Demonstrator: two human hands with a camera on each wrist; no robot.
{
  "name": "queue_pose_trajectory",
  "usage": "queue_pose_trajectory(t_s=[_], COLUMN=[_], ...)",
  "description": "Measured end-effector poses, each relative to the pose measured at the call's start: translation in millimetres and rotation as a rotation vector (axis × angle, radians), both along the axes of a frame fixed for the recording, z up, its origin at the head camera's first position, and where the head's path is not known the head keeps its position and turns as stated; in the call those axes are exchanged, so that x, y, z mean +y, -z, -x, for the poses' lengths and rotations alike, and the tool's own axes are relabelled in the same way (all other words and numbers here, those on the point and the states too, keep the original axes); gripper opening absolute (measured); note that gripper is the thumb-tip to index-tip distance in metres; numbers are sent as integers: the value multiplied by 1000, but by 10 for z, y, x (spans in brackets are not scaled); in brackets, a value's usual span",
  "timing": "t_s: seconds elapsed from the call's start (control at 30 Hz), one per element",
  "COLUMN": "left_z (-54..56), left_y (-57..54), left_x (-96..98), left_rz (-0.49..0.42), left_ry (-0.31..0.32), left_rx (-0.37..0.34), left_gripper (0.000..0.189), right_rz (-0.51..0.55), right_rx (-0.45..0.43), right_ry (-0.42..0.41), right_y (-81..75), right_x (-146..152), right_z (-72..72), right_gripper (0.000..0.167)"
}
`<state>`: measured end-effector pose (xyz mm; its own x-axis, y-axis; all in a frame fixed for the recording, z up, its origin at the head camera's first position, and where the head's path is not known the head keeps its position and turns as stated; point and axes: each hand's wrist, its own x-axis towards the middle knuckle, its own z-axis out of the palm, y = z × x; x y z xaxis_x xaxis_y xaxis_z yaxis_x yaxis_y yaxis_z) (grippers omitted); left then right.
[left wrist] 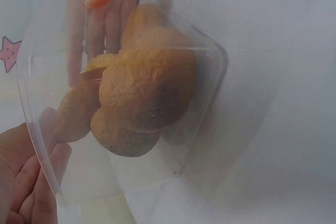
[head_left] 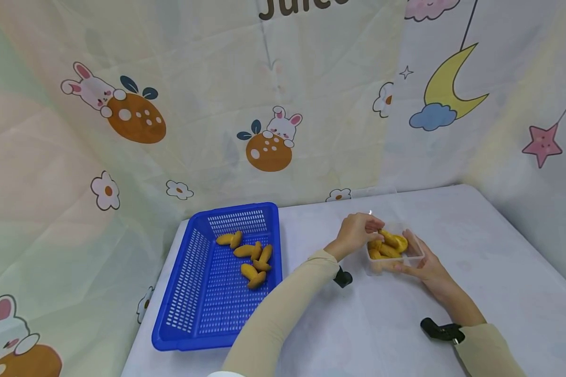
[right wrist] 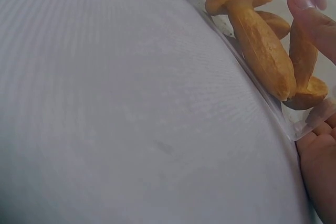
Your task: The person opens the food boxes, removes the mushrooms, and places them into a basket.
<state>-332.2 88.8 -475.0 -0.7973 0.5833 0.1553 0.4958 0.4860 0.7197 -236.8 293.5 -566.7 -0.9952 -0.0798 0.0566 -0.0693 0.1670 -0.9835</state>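
Primary item: one clear plastic container [left wrist: 118, 174], located on the right-hand portion of the white-covered counter [head_left: 358, 324]. It contains several yellow-brown mushrooms piled together, with caps and stems visible through the clear walls.

Left hand [head_left: 356, 232]: positioned at the left rim of the container; its grip is narrow and pinches one mushroom [head_left: 389, 239] between thumb and fingers. Right hand [head_left: 429, 267]: its grip encloses the right side of the container, thumb along the near wall.

Black devices [head_left: 441, 331] are located beside the wrists, next to the beige sleeves [head_left: 273, 314].

Secondary item: one blue perforated basket [head_left: 188, 344], left of the container and well apart from it. Four further mushrooms [head_left: 243, 252] lie inside, toward the basket's far and right sides.

Background: a printed cloth [head_left: 207, 89] hangs behind the counter. Legible marking: "Juice" [head_left: 302, 6], brown lettering, cropped by the top edge of the head view. Adjacent prints: rabbits holding orange fruit, white flowers, a yellow moon [head_left: 445, 84] and a pink star [head_left: 542, 144].
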Motion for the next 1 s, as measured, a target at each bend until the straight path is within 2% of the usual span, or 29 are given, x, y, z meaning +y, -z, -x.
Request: queue_pose_trajectory(t_s=[0.23,0.63,0.87,1.0], left_z=[-8,-54,-77,-88], left_y=[21,65,81,75], left_x=[20,88,107,114], left_rz=[21,2,61,97], left_ry=[16,68,83,65], left_rx=[20,42,131,183], left_gripper=[27,27,21,20], right_rz=[-12,12,-1,10], right_rx=[-6,19,13,20], right_ry=[6,-14,-3,-6], right_y=[3,2,9,27], right_x=[5,27,27,29], right_z=[-15,-17,-20,-9], right_gripper=[103,101,101,101])
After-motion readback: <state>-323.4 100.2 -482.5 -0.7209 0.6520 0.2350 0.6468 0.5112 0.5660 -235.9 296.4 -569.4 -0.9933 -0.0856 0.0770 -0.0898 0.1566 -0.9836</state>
